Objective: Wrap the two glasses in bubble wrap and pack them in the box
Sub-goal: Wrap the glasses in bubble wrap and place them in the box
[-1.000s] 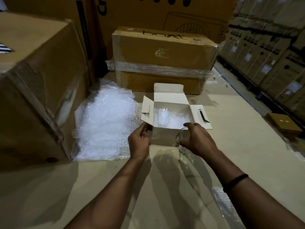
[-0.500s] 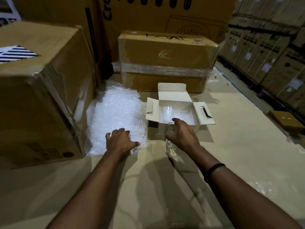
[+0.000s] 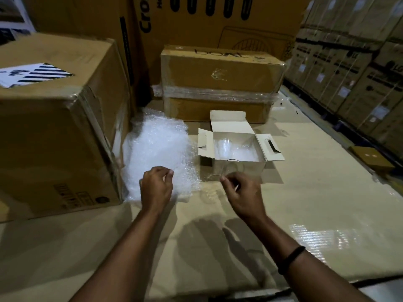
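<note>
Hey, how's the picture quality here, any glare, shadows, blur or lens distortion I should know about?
Head view: dim overall, yet the bubble wrap blows out to white; arm shadows cross the cardboard sheet, with a glare patch at near right; the clear glass before the white box is barely visible; the stacked cartons bow from the wide lens.

Dim warehouse, stacked cartons (image 3: 353, 68) flanking cardboard-covered floor (image 3: 316, 192).
</note>
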Available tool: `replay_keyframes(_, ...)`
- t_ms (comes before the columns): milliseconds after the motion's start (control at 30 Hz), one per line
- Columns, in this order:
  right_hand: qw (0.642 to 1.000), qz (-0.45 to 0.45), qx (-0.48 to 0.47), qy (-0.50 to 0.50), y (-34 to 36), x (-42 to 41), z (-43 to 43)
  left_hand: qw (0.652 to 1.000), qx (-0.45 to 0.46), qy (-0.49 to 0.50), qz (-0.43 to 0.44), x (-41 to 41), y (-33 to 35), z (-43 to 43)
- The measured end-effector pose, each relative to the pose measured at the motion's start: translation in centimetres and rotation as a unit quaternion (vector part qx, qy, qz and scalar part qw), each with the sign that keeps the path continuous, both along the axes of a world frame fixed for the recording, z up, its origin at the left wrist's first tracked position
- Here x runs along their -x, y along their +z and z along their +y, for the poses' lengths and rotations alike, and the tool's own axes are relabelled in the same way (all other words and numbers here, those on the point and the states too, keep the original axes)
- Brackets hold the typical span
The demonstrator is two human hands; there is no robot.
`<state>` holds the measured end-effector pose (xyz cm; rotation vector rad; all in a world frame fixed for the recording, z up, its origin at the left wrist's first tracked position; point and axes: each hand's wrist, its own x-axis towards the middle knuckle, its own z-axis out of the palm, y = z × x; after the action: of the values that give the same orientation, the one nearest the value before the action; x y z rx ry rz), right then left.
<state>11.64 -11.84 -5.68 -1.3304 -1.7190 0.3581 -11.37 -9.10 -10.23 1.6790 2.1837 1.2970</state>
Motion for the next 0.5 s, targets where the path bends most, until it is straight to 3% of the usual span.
replay_keyframes(33, 0.994, 0.047, 0.100, 0.004, -0.1, 0.9, -0.4, 1.000, 0.005, -0.007, -0.003, -0.3, -0.2, -0.6)
replay_keyframes(100, 0.936, 0.188, 0.297, 0.020, -0.6, 2.5, 0.0, 0.999, 0.017, -0.030, 0.001, -0.9, -0.8, -1.7)
replay_keyframes(167, 0.889, 0.244, 0.386, 0.023, -1.4, 4.0, 1.3, 0.997, 0.036, -0.064, 0.031, -1.2, -1.6, -2.7)
replay_keyframes(333, 0.893, 0.180, 0.412, -0.003, -2.2, 7.3, 4.4, 0.981, 0.111, -0.137, 0.083, -0.8, -2.3, -4.0)
replay_keyframes(500, 0.913, 0.147, 0.378, -0.038, -3.1, 7.8, 5.3, 0.988, 0.049, -0.119, 0.084, 1.5, -1.6, -3.6)
